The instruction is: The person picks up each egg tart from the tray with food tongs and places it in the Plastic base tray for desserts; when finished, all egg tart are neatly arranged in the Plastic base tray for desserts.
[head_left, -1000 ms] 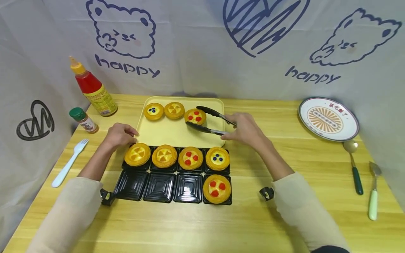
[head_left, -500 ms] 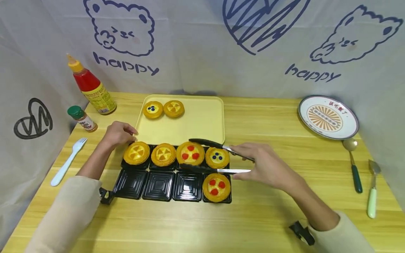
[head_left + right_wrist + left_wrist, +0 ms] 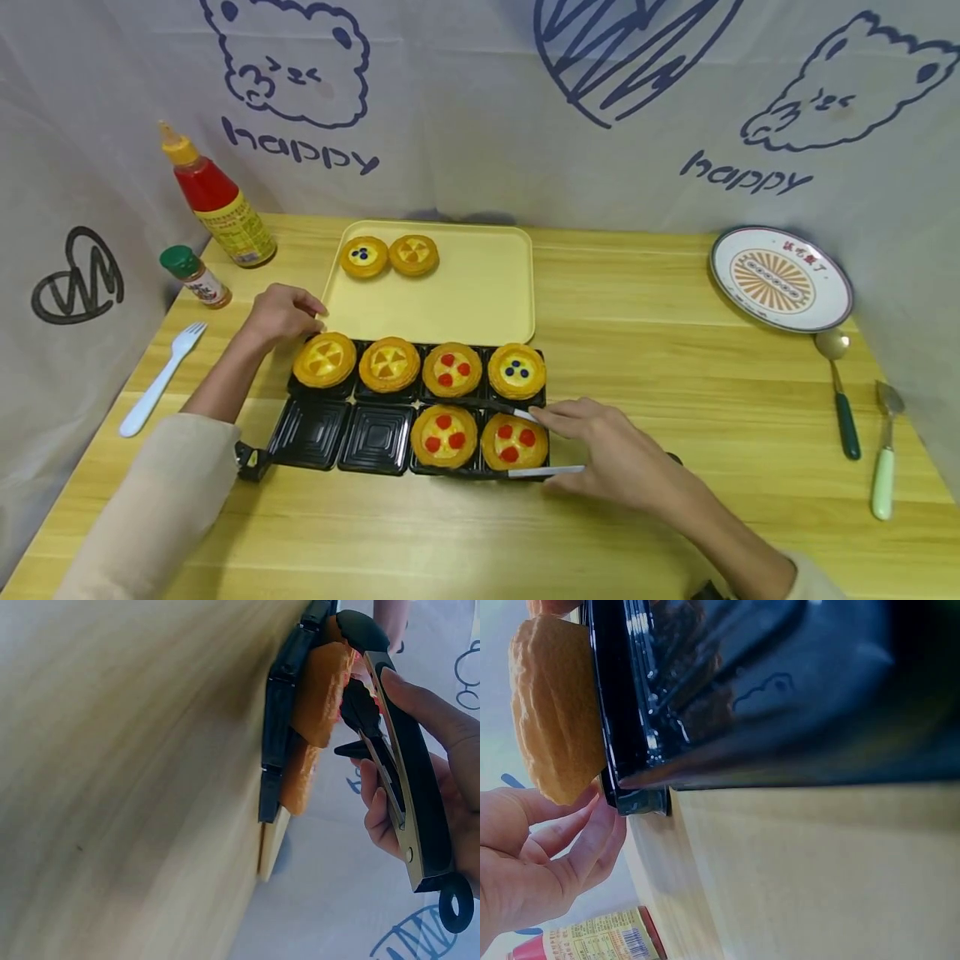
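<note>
My right hand grips black-tipped kitchen tongs, thumb on one arm and fingers on the other. The tong tips lie either side of a red-dotted egg tart, low in the front row of a black compartment tray. Another red-dotted tart sits to its right, partly behind the tongs. My left hand pinches the tray's back left corner, fingertips right at its edge in the left wrist view, beside a tart. Tarts fill the tray's back row; the two front left compartments are bare.
Behind the black tray lies a yellow tray with two tarts. A sauce bottle, spice jar and fork are at left. A plate and two spoons are at right.
My right hand has brought the red-dotted tart in the tongs from the yellow tray, toward me, into the black tray's front row. The left hand has stayed at the corner.
</note>
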`<state>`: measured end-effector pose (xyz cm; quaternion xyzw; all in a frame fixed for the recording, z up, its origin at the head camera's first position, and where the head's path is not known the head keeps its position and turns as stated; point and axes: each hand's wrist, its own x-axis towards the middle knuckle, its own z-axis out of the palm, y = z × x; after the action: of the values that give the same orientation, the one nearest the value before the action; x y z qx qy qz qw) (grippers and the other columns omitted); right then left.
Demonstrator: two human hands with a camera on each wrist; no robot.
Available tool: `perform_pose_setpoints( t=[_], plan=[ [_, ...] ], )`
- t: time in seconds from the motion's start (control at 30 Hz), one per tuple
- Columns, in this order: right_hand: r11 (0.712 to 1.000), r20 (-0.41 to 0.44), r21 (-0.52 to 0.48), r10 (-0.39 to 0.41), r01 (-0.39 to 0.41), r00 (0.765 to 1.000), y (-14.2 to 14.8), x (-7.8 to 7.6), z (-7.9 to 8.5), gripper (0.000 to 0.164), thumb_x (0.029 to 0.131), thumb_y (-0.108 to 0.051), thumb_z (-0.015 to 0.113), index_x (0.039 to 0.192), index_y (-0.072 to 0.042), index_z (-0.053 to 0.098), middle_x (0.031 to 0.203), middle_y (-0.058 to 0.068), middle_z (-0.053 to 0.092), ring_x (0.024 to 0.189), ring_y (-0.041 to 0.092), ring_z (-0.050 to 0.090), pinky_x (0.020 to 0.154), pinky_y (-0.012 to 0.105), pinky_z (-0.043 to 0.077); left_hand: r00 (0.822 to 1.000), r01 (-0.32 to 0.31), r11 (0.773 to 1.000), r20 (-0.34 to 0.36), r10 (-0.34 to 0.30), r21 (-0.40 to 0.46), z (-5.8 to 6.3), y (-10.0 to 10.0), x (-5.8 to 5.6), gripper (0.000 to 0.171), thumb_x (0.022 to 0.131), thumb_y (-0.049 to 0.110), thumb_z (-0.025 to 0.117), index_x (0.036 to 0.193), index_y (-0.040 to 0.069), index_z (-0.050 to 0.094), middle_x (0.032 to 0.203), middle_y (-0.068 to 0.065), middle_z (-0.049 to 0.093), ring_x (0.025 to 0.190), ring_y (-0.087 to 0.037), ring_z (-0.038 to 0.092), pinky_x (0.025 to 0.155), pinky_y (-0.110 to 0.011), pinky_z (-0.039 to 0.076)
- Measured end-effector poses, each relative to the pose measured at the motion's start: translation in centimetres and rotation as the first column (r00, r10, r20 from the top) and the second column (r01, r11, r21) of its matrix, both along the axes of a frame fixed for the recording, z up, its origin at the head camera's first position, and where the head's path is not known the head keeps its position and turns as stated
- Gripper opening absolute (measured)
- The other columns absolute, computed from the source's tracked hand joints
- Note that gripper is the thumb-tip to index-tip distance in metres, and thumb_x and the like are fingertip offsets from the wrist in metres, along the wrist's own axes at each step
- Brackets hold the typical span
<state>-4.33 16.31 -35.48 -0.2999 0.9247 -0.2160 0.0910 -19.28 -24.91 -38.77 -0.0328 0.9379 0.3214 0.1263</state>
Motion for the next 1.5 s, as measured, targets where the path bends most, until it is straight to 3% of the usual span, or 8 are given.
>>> perform_pose_setpoints(
  t=[0.4, 0.63, 0.83, 1.03, 1.23, 1.33, 1.4, 1.5],
  plan=[
    [0.999, 0.035, 0.017, -0.039, 0.038, 0.999, 0.5, -0.1, 1.1, 0.076, 0.07, -0.034, 0.083, 0.136, -0.012, 0.053, 0.133, 0.012, 0.056, 0.12, 0.03, 0.055, 0.097, 0.044, 0.047, 1.0, 0.001, 1.0, 0.0, -0.001, 0.0, 0.5, 0.1, -0.3, 0.025, 0.081, 0.007, 0.069, 0.101, -0.007, 0.067, 0.093, -0.02, 0.066, 0.076, -0.022, 0.055, 0.06, -0.026, 0.043],
    [0.998, 0.04, -0.045, -0.034, 0.035, 0.999, 0.1, -2.1, 1.8, 0.077, 0.07, -0.037, 0.082, 0.136, -0.011, 0.052, 0.133, 0.012, 0.057, 0.122, 0.032, 0.054, 0.1, 0.049, 0.043, 1.0, -0.009, 1.0, 0.008, 0.009, 0.011, 0.5, -0.2, -0.1, 0.025, 0.081, 0.006, 0.069, 0.103, -0.007, 0.067, 0.091, -0.017, 0.065, 0.075, -0.021, 0.056, 0.06, -0.026, 0.044],
    [0.994, 0.043, -0.089, -0.066, 0.07, 0.997, -1.4, -6.3, 2.0, 0.082, 0.069, -0.036, 0.084, 0.138, -0.008, 0.049, 0.135, 0.014, 0.056, 0.123, 0.033, 0.053, 0.102, 0.05, 0.041, 1.0, -0.022, 1.0, 0.019, 0.021, 0.019, 0.3, -0.3, 0.0, 0.025, 0.082, 0.005, 0.067, 0.104, -0.007, 0.066, 0.092, -0.018, 0.064, 0.075, -0.022, 0.055, 0.061, -0.027, 0.045],
    [0.99, -0.017, -0.048, -0.133, 0.132, 0.991, -3.4, -12.2, 1.2, 0.083, 0.072, -0.038, 0.081, 0.139, -0.005, 0.046, 0.134, 0.017, 0.055, 0.104, 0.03, 0.062, 0.089, 0.043, 0.05, 1.0, -0.022, 1.0, 0.017, 0.022, 0.018, 0.1, -0.2, 0.1, 0.026, 0.081, 0.005, 0.069, 0.104, -0.008, 0.066, 0.092, -0.019, 0.065, 0.074, -0.021, 0.055, 0.06, -0.026, 0.044],
    [0.982, 0.053, 0.018, -0.191, 0.19, 0.98, -5.7, -17.3, -0.4, 0.083, 0.076, -0.04, 0.078, 0.143, -0.007, 0.041, 0.141, 0.017, 0.049, 0.124, 0.033, 0.05, 0.102, 0.044, 0.042, 1.0, 0.006, 1.0, -0.011, -0.006, -0.008, 0.1, -0.4, 0.2, 0.026, 0.079, 0.007, 0.07, 0.101, -0.008, 0.067, 0.092, -0.02, 0.067, 0.073, -0.02, 0.056, 0.06, -0.025, 0.044],
    [0.978, 0.066, 0.057, -0.205, 0.201, 0.977, -6.9, -19.1, -0.9, 0.083, 0.076, -0.041, 0.077, 0.143, -0.007, 0.041, 0.119, 0.018, 0.061, 0.092, 0.025, 0.058, 0.085, 0.035, 0.047, 1.0, 0.008, 1.0, -0.015, -0.008, -0.008, 0.1, -0.4, 0.1, 0.026, 0.079, 0.007, 0.07, 0.101, -0.008, 0.067, 0.091, -0.02, 0.067, 0.074, -0.021, 0.056, 0.06, -0.025, 0.043],
    [0.974, 0.075, 0.072, -0.22, 0.215, 0.973, -7.5, -19.9, -1.1, 0.083, 0.076, -0.041, 0.078, 0.142, -0.007, 0.041, 0.099, 0.016, 0.063, 0.063, 0.016, 0.047, 0.067, 0.029, 0.043, 1.0, 0.005, 1.0, -0.011, -0.005, -0.003, 0.1, -0.3, 0.1, 0.026, 0.08, 0.006, 0.069, 0.101, -0.008, 0.067, 0.091, -0.02, 0.067, 0.074, -0.02, 0.056, 0.06, -0.025, 0.044],
    [0.971, 0.087, 0.068, -0.235, 0.229, 0.968, -8.0, -20.5, -1.4, 0.081, 0.076, -0.04, 0.078, 0.141, -0.007, 0.043, 0.082, 0.014, 0.06, 0.047, 0.009, 0.022, 0.051, 0.023, 0.031, 1.0, 0.008, 1.0, -0.011, -0.008, -0.003, 0.1, -0.1, 0.1, 0.025, 0.08, 0.006, 0.07, 0.101, -0.008, 0.067, 0.09, -0.019, 0.067, 0.073, -0.02, 0.056, 0.06, -0.025, 0.044]
  ],
)
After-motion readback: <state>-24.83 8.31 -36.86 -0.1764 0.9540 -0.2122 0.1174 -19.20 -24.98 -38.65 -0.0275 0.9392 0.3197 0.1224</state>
